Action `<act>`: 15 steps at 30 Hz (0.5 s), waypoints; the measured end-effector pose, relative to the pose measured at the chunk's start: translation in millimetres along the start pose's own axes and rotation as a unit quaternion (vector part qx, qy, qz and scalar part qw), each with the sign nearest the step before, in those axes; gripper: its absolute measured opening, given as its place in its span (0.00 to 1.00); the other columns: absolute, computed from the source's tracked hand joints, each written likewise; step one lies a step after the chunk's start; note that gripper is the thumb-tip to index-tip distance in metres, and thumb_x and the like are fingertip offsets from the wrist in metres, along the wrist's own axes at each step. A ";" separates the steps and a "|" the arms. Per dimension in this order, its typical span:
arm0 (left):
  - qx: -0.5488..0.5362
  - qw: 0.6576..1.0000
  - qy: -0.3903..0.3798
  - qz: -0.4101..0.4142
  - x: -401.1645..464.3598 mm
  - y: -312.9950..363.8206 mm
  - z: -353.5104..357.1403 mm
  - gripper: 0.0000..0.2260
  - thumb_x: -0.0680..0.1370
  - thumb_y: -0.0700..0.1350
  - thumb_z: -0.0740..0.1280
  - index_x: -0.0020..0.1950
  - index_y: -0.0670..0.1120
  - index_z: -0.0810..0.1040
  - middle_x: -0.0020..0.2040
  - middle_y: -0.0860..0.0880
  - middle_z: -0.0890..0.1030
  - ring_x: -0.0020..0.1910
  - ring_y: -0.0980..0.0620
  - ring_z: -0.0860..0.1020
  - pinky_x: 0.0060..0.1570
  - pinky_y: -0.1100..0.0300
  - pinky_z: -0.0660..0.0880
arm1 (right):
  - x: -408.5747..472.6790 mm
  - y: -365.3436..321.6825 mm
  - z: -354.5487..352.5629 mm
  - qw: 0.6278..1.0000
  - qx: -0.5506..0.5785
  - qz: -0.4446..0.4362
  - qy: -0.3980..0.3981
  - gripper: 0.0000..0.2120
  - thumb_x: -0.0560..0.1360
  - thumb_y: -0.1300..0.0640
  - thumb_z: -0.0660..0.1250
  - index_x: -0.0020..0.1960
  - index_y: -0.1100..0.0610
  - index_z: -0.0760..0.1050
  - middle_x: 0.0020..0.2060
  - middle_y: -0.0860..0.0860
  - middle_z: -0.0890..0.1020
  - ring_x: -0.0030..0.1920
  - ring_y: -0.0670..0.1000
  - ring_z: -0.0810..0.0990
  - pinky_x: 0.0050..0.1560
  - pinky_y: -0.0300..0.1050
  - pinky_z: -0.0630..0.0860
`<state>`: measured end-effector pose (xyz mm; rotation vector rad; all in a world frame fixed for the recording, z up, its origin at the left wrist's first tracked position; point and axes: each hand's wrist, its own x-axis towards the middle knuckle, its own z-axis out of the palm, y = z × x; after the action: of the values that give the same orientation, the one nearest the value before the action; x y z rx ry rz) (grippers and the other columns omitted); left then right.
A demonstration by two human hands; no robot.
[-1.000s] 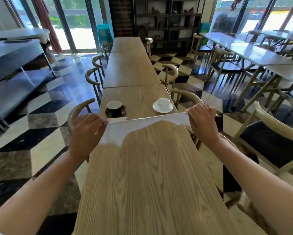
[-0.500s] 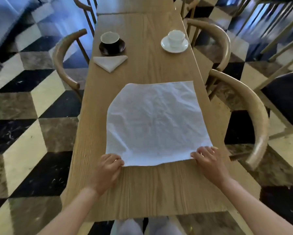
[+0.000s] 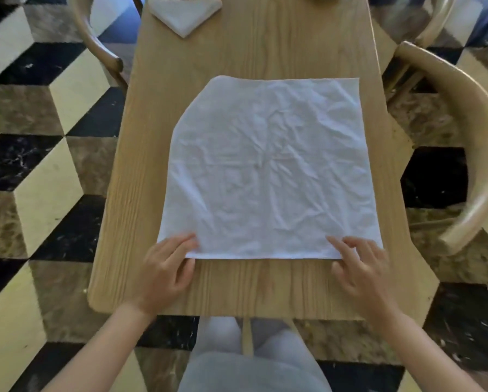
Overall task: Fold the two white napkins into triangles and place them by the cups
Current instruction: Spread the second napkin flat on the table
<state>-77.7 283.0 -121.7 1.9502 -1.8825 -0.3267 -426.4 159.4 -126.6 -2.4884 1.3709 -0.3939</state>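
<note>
1. Head view, the hands: the left hand [image 3: 166,267] lies at the near left corner of the unfolded napkin [image 3: 271,171], fingers fairly straight and resting on the cloth edge, with the thumb at the hem; whether the thumb is under the cloth I cannot tell. The right hand [image 3: 358,264] lies at the near right corner, fingers spread and loosely bent, tips on or just at the cloth. Neither hand plainly grips anything; both look relaxed and wide.

2. Head view, the unfolded napkin: it lies flat and creased on the wooden surface [image 3: 237,287], stretching away from both hands, its near hem running between them. The far left corner looks rounded or tucked under, so the sheet is not a clean square. Pinning the near corners probably keeps it flat and squared for the first fold.

3. Head view, the folded napkin [image 3: 185,15]: a white triangle lies far beyond the left hand, at the top of the frame, point towards the person. The cups are out of frame, apart from a white sliver at the top edge.

4. Judgement: one napkin seems done; this one has not yet been folded. A corner-to-corner fold likely comes next.
</note>
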 end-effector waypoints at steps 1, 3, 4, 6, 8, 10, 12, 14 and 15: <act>0.003 1.000 0.014 -0.002 5.5 7.5 4.2 0.15 0.77 0.43 0.59 0.60 0.41 0.77 0.62 0.45 0.77 0.62 0.49 0.74 0.61 0.56 0.70 | 3.3 -13.0 2.0 1.000 0.006 -0.001 -0.003 0.20 0.76 0.53 0.56 0.67 0.54 0.69 0.57 0.54 0.76 0.56 0.55 0.74 0.57 0.48 0.65; -0.008 0.999 0.035 0.002 26.0 31.4 18.0 0.18 0.78 0.41 0.56 0.66 0.40 0.73 0.69 0.44 0.71 0.70 0.49 0.67 0.69 0.53 0.62 | 18.1 -43.9 10.8 1.000 0.017 -0.005 -0.020 0.23 0.78 0.54 0.53 0.71 0.56 0.64 0.69 0.55 0.69 0.69 0.55 0.65 0.67 0.52 0.60; -0.012 0.999 0.030 0.005 38.8 46.4 27.1 0.19 0.78 0.40 0.55 0.69 0.40 0.70 0.71 0.44 0.69 0.72 0.49 0.64 0.70 0.51 0.59 | 28.4 -59.0 16.8 0.999 0.016 -0.002 -0.032 0.23 0.78 0.54 0.52 0.73 0.56 0.62 0.72 0.55 0.64 0.73 0.54 0.59 0.70 0.55 0.55; -0.002 1.000 -0.002 0.004 65.4 75.2 47.9 0.21 0.78 0.41 0.53 0.72 0.41 0.65 0.73 0.45 0.63 0.74 0.48 0.59 0.72 0.47 0.55 | 50.4 -80.4 31.1 0.998 0.000 0.012 -0.057 0.24 0.79 0.55 0.53 0.74 0.54 0.55 0.74 0.53 0.56 0.75 0.53 0.51 0.72 0.57 0.48; 0.030 0.998 -0.048 -0.034 84.9 92.5 67.6 0.23 0.79 0.44 0.53 0.75 0.45 0.58 0.75 0.49 0.55 0.75 0.50 0.54 0.73 0.46 0.51 | 67.9 -84.7 44.6 0.994 -0.020 0.040 -0.097 0.26 0.80 0.55 0.53 0.75 0.52 0.46 0.75 0.50 0.47 0.76 0.51 0.44 0.74 0.57 0.41; 0.065 0.991 -0.089 -0.076 94.2 89.5 79.0 0.25 0.79 0.49 0.53 0.76 0.49 0.54 0.76 0.51 0.50 0.76 0.51 0.50 0.73 0.47 0.47 | 75.7 -74.4 54.4 0.989 -0.051 0.052 -0.129 0.26 0.81 0.50 0.48 0.75 0.50 0.41 0.75 0.48 0.42 0.75 0.50 0.40 0.73 0.56 0.36; 0.112 0.985 -0.106 -0.078 92.4 71.5 79.0 0.26 0.78 0.55 0.53 0.76 0.51 0.57 0.77 0.50 0.53 0.76 0.50 0.52 0.72 0.46 0.48 | 75.4 -54.5 55.1 0.985 -0.080 0.042 -0.150 0.26 0.79 0.45 0.40 0.75 0.49 0.41 0.74 0.47 0.40 0.75 0.48 0.38 0.72 0.54 0.34; 0.141 0.979 -0.110 -0.100 86.4 44.1 69.1 0.29 0.76 0.60 0.49 0.76 0.53 0.52 0.77 0.51 0.51 0.76 0.52 0.50 0.72 0.45 0.47 | 71.3 -26.0 46.9 0.981 -0.098 0.061 -0.153 0.28 0.77 0.42 0.37 0.75 0.48 0.39 0.74 0.45 0.39 0.74 0.46 0.37 0.72 0.52 0.32; 0.145 0.976 -0.104 -0.128 83.5 28.9 62.2 0.30 0.75 0.61 0.47 0.76 0.54 0.49 0.77 0.52 0.49 0.76 0.54 0.48 0.72 0.45 0.45 | 68.8 -10.0 40.6 0.979 -0.105 0.086 -0.150 0.28 0.76 0.42 0.36 0.75 0.48 0.37 0.74 0.45 0.39 0.74 0.45 0.36 0.72 0.50 0.32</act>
<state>-125.7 192.1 -154.8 2.4485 -1.8934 -0.3608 -368.5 110.3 -153.3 -2.4341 1.5473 0.1658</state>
